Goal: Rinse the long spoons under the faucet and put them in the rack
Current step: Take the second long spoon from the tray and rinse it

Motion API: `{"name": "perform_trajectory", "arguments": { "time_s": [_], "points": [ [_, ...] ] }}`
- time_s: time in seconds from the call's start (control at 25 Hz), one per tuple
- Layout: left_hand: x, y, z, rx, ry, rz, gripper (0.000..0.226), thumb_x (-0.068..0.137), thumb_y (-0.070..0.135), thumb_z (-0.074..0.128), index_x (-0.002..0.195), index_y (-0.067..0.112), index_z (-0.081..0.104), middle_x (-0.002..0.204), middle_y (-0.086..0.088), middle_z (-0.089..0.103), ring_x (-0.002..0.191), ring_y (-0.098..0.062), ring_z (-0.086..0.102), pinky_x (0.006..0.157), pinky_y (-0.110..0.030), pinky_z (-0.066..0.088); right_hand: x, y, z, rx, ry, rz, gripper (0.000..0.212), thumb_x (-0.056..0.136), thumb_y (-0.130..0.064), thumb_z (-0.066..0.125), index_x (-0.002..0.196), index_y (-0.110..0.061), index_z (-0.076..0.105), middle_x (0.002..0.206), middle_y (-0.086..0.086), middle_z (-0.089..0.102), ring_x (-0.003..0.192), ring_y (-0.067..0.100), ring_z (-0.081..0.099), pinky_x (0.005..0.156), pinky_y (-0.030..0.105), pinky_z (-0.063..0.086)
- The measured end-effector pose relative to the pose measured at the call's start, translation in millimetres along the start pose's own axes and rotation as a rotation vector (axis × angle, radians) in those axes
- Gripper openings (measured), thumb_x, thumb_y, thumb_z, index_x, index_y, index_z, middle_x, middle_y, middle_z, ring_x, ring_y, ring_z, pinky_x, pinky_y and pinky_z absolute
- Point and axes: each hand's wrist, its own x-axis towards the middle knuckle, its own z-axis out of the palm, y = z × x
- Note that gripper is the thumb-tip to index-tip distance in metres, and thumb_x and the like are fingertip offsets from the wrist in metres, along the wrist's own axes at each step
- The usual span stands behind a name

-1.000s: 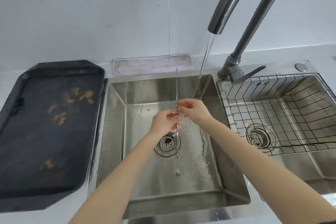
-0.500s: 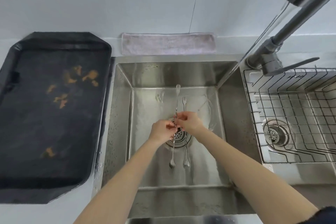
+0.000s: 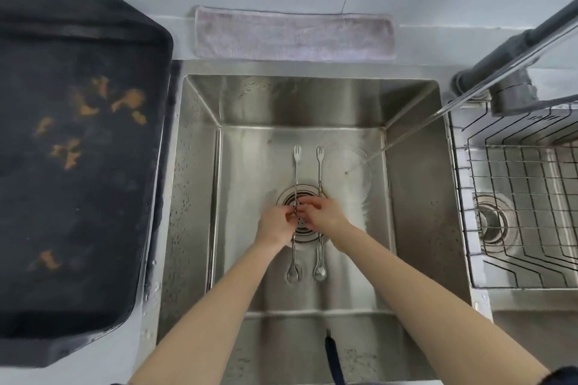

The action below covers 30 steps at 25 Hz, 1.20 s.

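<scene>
Both hands' grip (image 3: 295, 217) pinching long spoon (image 3: 296, 178).

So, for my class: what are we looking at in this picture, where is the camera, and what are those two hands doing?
There is no machine here. A person wears a camera on the head, so you look down on their own bare arms. Below is a steel sink, with water from the faucet falling at its right. Both hands, left hand and right hand, meet over the drain and pinch the left of two long spoons. Each has a small fork at its far end. The other spoon passes beneath the right hand. A dark tray sits left, a cloth behind, a wire rack right.
</scene>
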Motion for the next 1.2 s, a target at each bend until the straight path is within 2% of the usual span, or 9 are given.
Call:
{"name": "perform_trajectory", "arguments": {
  "time_s": [0.12,0.2,0.36,0.44,0.56,0.64,0.8,0.92,1.2],
  "points": [
    [1,-2,3,-0.025,-0.006,-0.008,0.032,0.092,0.009,0.042,0.118,0.006,0.06,0.117,-0.019,0.066,0.111,-0.032,0.058,0.091,-0.031,0.043,5,5,4,-0.03,-0.005,-0.002,0.033,0.093,-0.012,0.042,0.122,-0.007,0.056,0.123,0.017,0.063,0.116,0.03,0.058,0.102,0.039,0.046],
    [2,-4,4,-0.025,-0.017,-0.017,0.033,0.093,0.009,0.042,0.121,0.009,0.059,0.117,-0.018,0.066,0.112,-0.032,0.057,0.092,-0.032,0.043,4,4,6,-0.013,-0.02,0.011,0.032,0.093,-0.014,0.042,0.121,-0.009,0.058,0.123,0.016,0.063,0.119,0.031,0.056,0.106,0.042,0.042],
    [3,-5,3,-0.016,-0.026,-0.042,0.037,0.092,0.01,0.04,0.127,0.012,0.055,0.124,-0.014,0.063,0.117,-0.029,0.055,0.097,-0.032,0.042,-6,2,4,0.056,-0.049,0.058,0.031,0.095,-0.009,0.039,0.12,-0.004,0.056,0.13,0.028,0.053,0.125,0.039,0.048,0.107,0.047,0.037],
    [2,-3,0,0.005,-0.023,-0.037,0.038,0.092,0.012,0.041,0.129,0.013,0.053,0.128,-0.013,0.061,0.12,-0.028,0.053,0.099,-0.031,0.04,-10,1,2,0.028,-0.055,0.035,0.033,0.095,-0.009,0.038,0.122,-0.004,0.055,0.131,0.029,0.052,0.119,0.038,0.053,0.108,0.046,0.036],
    [-2,0,-8,0.053,-0.009,-0.014,0.039,0.091,0.014,0.041,0.128,0.015,0.054,0.128,-0.012,0.061,0.12,-0.03,0.053,0.098,-0.032,0.042,-20,-2,-4,-0.107,-0.03,-0.065,0.035,0.095,-0.012,0.039,0.126,-0.008,0.054,0.12,0.009,0.059,0.109,0.02,0.052,0.094,0.03,0.041],
    [-8,2,-15,0.121,-0.008,0.014,0.037,0.091,0.015,0.041,0.124,0.014,0.056,0.123,-0.015,0.062,0.116,-0.033,0.055,0.094,-0.035,0.044,-27,-3,-12,-0.166,-0.004,-0.097,0.037,0.095,-0.015,0.04,0.129,-0.011,0.052,0.116,0.004,0.057,0.107,0.017,0.051,0.086,0.024,0.043],
    [-22,8,-30,0.301,0.023,0.082,0.033,0.092,0.018,0.042,0.119,0.008,0.057,0.116,-0.017,0.064,0.11,-0.035,0.057,0.09,-0.038,0.046,-51,-7,-33,-0.311,0.054,-0.169,0.036,0.094,-0.02,0.042,0.129,-0.016,0.051,0.135,0.007,0.055,0.127,0.023,0.047,0.107,0.028,0.034],
    [-36,17,-40,0.463,0.067,0.148,0.032,0.093,0.02,0.04,0.119,0.009,0.055,0.118,-0.016,0.063,0.11,-0.033,0.057,0.091,-0.04,0.046,-71,-13,-51,-0.449,0.067,-0.257,0.039,0.095,-0.026,0.042,0.132,-0.016,0.049,0.138,0.005,0.053,0.13,0.022,0.045,0.106,0.027,0.033],
    [-70,55,-60,0.726,0.183,0.262,0.036,0.095,0.024,0.037,0.127,0.016,0.05,0.126,-0.012,0.059,0.116,-0.031,0.055,0.092,-0.039,0.044,-117,-19,-89,-0.744,0.221,-0.411,0.046,0.091,-0.04,0.045,0.134,-0.023,0.044,0.136,0.005,0.054,0.128,0.027,0.046,0.107,0.039,0.034]
  ]
}}
